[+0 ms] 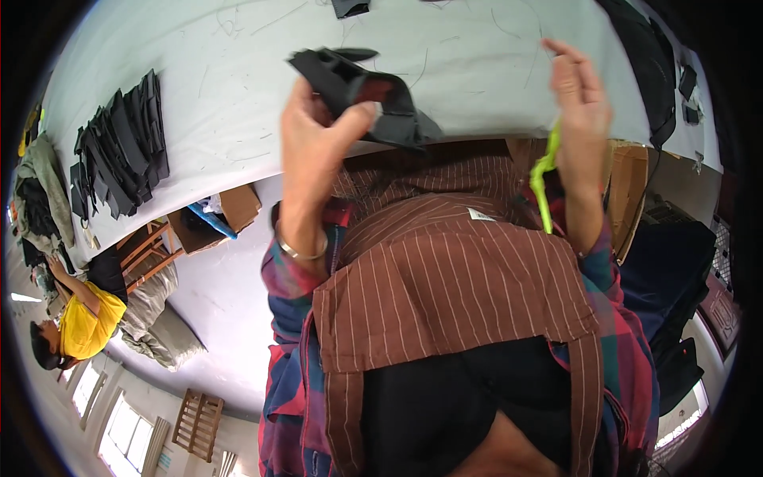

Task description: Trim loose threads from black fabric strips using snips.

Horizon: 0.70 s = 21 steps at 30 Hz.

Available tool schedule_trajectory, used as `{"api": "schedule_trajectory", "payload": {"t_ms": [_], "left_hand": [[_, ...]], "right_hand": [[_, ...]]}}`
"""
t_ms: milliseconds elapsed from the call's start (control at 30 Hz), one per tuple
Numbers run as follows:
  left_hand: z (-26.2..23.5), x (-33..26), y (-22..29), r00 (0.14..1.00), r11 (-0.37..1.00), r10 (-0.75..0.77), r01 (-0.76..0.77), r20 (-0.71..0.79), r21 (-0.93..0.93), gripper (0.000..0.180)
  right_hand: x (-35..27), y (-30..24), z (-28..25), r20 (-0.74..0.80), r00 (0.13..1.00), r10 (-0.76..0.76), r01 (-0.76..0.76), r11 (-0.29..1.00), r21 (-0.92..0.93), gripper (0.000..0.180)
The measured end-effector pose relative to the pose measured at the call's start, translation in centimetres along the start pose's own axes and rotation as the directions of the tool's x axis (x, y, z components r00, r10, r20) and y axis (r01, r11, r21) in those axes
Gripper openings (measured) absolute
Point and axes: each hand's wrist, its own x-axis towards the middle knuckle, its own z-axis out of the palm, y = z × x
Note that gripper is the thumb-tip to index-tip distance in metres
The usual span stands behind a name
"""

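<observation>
My left hand (314,143) is closed on a folded black fabric piece (397,115), raised above the table's near edge. Its thumb lies across the front of the piece, and some reddish colour shows inside the fold. Off to the right, my right hand (582,103) is lifted and apart from the fabric, smeared by motion. Its fingers point up and away, and the palm side is hidden. A yellow-green cord or strip (543,179) hangs beside that hand and wrist; whether the fingers hold it I cannot tell.
Pale cloth covers the table (230,87), with loose dark threads on it. A row of black fabric pieces (119,151) lies at left, another small black piece (350,8) at the far edge. A black bag-like item (642,71) lies right. A person in yellow (91,322) works at left.
</observation>
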Motion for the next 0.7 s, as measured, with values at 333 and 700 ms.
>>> {"api": "schedule_trajectory", "payload": {"t_ms": [333, 700], "left_hand": [[-0.6, 2.2, -2.0, 0.988, 0.993, -0.111, 0.115, 0.109, -0.038, 0.032], [-1.1, 1.5, -2.6, 0.987, 0.975, -0.107, 0.129, 0.122, -0.181, 0.036]], "right_hand": [[-1.7, -0.9, 4.1, 0.506, 0.860, -0.070, 0.232, 0.936, -0.264, 0.021], [-1.5, 0.7, 7.3, 0.582, 0.758, -0.294, 0.571, 0.731, -0.373, 0.013]]}}
